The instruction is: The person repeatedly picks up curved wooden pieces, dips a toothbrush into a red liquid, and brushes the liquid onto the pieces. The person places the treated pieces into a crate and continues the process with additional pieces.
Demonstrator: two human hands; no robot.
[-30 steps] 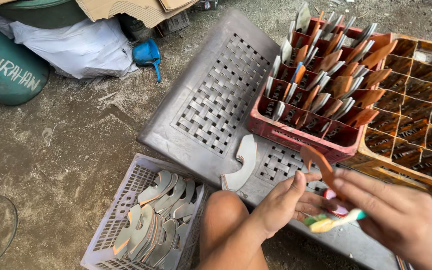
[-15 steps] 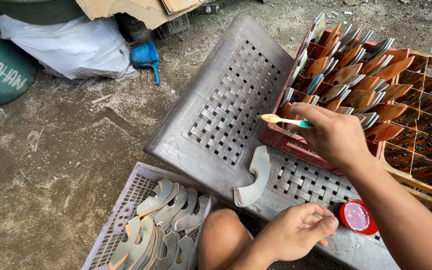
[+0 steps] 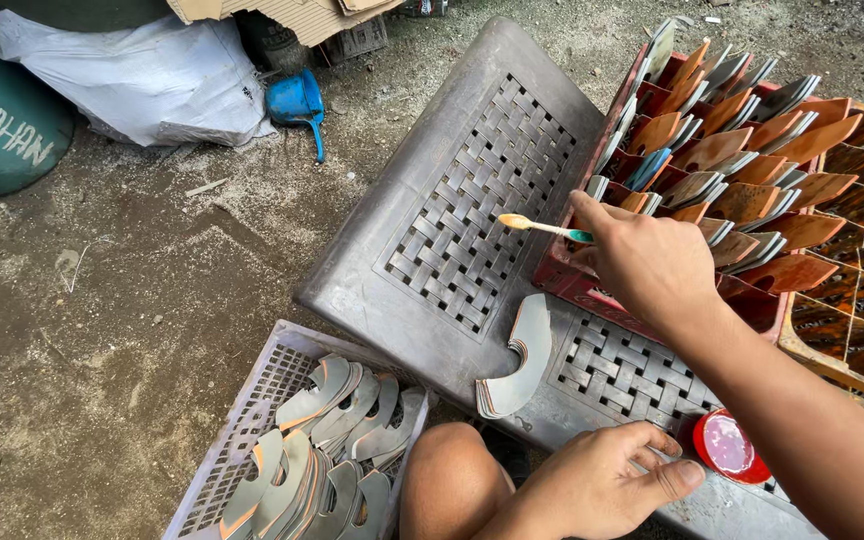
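My right hand [image 3: 642, 265] is shut on a toothbrush [image 3: 542, 228] with a yellow head that points left. The hand hovers over the front edge of a red crate [image 3: 564, 272] packed with upright orange and grey sole-shaped pieces [image 3: 742, 170]. My left hand [image 3: 602, 480] rests on the grey plastic lattice table [image 3: 542, 100] at the bottom, fingers loosely curled and holding nothing. It lies just left of a small round red tin [image 3: 727, 445]. A stack of curved grey pieces [image 3: 517, 360] lies on the table between my hands.
A white plastic basket [image 3: 242, 430] of curved grey-and-orange pieces [image 3: 337, 450] sits on the dirt ground at lower left, beside my knee [image 3: 447, 490]. An orange divided crate [image 3: 852, 350] stands at right. At the back are a blue scoop [image 3: 297, 100], a white bag [image 3: 142, 80] and a green drum [image 3: 2, 130].
My right hand rose from beside my left hand to the red crate, carrying the toothbrush. The orange piece both hands held is gone from them. My left hand settled on the table.
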